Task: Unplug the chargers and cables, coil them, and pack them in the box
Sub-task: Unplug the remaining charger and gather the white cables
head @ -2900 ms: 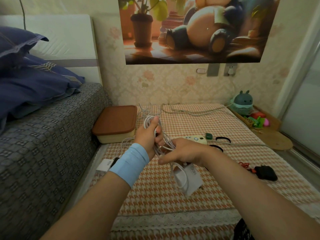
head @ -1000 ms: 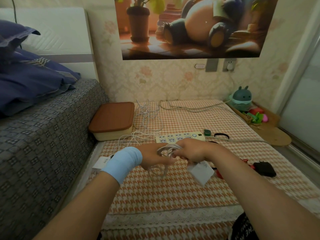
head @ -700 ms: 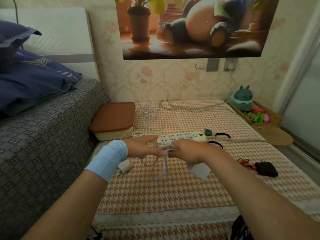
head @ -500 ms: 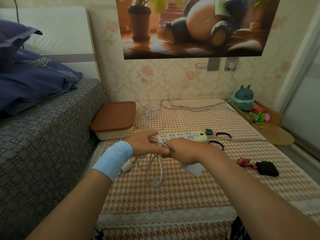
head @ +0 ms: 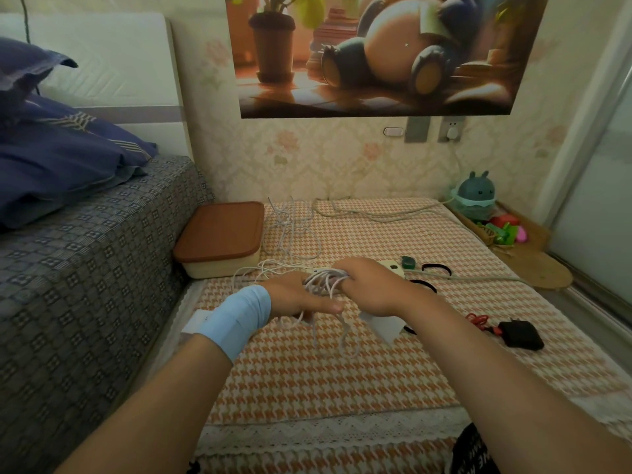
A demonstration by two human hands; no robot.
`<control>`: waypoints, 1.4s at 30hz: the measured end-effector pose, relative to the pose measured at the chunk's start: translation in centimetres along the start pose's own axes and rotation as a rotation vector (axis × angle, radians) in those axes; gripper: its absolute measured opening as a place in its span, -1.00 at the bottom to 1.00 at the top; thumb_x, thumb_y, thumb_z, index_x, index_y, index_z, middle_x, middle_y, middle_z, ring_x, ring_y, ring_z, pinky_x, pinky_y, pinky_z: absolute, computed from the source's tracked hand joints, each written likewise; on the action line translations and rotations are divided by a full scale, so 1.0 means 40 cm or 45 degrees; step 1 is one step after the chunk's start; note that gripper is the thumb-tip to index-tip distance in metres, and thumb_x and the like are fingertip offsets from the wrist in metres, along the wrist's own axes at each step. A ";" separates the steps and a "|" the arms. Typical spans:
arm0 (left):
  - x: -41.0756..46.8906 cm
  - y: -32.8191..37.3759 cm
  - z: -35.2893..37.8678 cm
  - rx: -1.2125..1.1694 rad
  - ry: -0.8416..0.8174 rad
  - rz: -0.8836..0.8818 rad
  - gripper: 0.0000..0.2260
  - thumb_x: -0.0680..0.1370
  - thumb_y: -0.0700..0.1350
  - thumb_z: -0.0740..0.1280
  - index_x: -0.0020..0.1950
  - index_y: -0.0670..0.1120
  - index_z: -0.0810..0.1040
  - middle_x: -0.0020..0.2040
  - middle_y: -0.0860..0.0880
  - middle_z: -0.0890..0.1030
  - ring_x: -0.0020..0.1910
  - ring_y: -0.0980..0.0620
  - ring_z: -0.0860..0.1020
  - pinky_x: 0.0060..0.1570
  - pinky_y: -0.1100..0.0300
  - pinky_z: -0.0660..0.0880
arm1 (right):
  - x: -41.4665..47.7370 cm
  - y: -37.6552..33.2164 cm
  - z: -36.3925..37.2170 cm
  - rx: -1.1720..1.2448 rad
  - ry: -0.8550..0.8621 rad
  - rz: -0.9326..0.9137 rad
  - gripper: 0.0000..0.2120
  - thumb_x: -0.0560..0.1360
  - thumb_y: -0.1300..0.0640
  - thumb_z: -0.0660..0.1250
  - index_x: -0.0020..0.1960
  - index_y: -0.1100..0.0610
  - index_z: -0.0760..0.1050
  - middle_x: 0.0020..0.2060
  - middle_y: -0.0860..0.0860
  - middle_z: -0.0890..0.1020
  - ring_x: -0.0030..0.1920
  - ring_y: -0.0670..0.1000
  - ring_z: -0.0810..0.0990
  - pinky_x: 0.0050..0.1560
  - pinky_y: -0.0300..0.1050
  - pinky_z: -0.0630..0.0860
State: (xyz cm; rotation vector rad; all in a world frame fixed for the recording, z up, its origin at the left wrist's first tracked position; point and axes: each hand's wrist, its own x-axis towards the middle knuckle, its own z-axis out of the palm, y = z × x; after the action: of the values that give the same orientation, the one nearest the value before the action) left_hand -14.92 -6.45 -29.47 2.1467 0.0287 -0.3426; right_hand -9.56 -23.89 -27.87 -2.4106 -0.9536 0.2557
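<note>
Both hands meet over the middle of the checked mat [head: 342,378]. My left hand [head: 301,297], with a blue band on the wrist, has a white cable coil [head: 323,283] looped around its fingers. My right hand [head: 371,289] grips the same coil from the right, and loose loops hang below. A white charger block [head: 384,328] dangles under my right wrist. Behind the hands lies a pale power strip [head: 393,267], mostly hidden. The cream box with a brown lid [head: 222,234] sits shut at the back left. A black charger [head: 521,334] with a red cable [head: 477,319] lies to the right.
A loose white cable [head: 290,227] and a grey cord [head: 376,215] lie at the back of the mat. Black hair ties [head: 436,267] sit beside the strip. The bed [head: 85,268] borders the left; a plush toy [head: 475,198] and wooden board [head: 533,265] stand right.
The hands dropped from chest height toward the mat and drew together. The cable went from a loose bundle to tighter loops around my left fingers, with the charger block still hanging below.
</note>
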 end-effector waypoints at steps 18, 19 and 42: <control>-0.020 -0.095 -0.035 0.023 0.050 -0.135 -0.37 0.33 0.46 0.34 0.25 0.11 0.57 0.18 0.04 0.63 0.16 0.01 0.59 0.23 -0.02 0.52 | 0.018 -0.006 0.015 -0.284 -0.015 0.061 -0.82 0.69 0.09 0.18 -0.08 0.01 0.46 -0.18 0.00 0.54 -0.18 0.06 0.52 -0.14 0.07 0.48; -0.028 -0.089 -0.047 0.041 0.093 -0.099 -0.36 0.36 0.42 0.37 0.35 0.13 0.49 0.29 0.08 0.55 0.25 0.02 0.53 0.28 0.00 0.47 | 0.022 -0.013 0.025 -0.350 -0.029 0.065 -0.83 0.69 0.11 0.17 -0.06 0.02 0.44 -0.15 0.03 0.55 -0.16 0.10 0.53 -0.12 0.09 0.50; 0.015 -0.047 0.024 -0.398 -0.166 -0.060 -0.76 0.37 -0.20 0.49 0.00 -0.12 0.58 -0.22 -0.16 0.63 -0.22 -0.12 0.60 -0.04 0.02 0.58 | 0.012 0.028 0.007 0.040 -0.050 -0.062 -0.79 0.65 0.03 0.29 -0.10 0.02 0.64 -0.17 -0.02 0.62 -0.13 0.12 0.58 -0.01 0.20 0.56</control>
State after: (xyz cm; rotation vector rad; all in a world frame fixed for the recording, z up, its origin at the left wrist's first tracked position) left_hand -14.86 -6.24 -31.68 1.8132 0.0548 -0.4730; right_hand -8.65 -24.12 -28.69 -2.3581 -1.0173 0.2993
